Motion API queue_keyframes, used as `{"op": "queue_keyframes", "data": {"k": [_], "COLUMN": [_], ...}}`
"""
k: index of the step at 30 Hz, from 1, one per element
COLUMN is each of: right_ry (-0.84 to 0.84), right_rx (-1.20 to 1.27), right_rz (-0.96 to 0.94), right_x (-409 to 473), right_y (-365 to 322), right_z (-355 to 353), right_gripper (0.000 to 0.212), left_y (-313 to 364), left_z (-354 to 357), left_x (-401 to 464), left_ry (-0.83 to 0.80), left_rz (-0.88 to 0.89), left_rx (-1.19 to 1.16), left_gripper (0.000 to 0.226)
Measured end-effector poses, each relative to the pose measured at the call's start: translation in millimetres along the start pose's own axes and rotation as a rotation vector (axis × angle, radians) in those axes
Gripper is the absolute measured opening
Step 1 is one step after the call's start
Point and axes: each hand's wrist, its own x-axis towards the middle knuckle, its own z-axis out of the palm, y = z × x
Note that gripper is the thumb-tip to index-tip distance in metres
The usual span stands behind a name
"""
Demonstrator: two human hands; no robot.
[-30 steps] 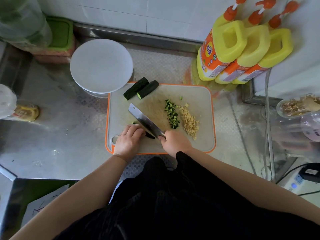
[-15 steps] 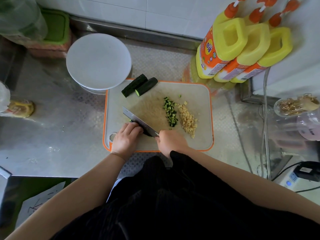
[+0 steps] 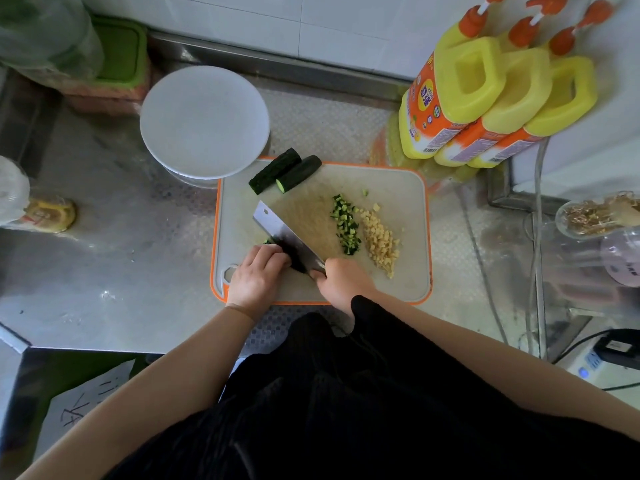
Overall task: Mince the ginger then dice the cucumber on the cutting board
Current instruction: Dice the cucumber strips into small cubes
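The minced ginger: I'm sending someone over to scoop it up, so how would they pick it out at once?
Find the orange-rimmed cutting board in front of the yellow bottles. Two small heaps lie side by side on its right half, right of the knife. The minced ginger is the pale yellow heap farther right; its neighbour, the diced cucumber, is dark green.

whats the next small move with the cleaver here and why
Probably another downward cut: the right hand grips the cleaver with its blade over the dark cucumber piece that the left hand holds on the cutting board. Two uncut cucumber sections wait at the far edge.
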Motion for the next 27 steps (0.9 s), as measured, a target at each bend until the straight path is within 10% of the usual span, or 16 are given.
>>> {"op": "queue_keyframes", "data": {"k": [27], "right_ry": [0.043], "right_rx": [-0.116], "right_rz": [-0.034], "right_x": [3], "right_y": [-13], "right_z": [3], "right_gripper": [0.022], "left_y": [4], "left_z": [-4], "left_x": [3], "left_ry": [0.062], "left_rz": [-0.055], "left_rx": [-0.037], "left_gripper": [0.025]}}
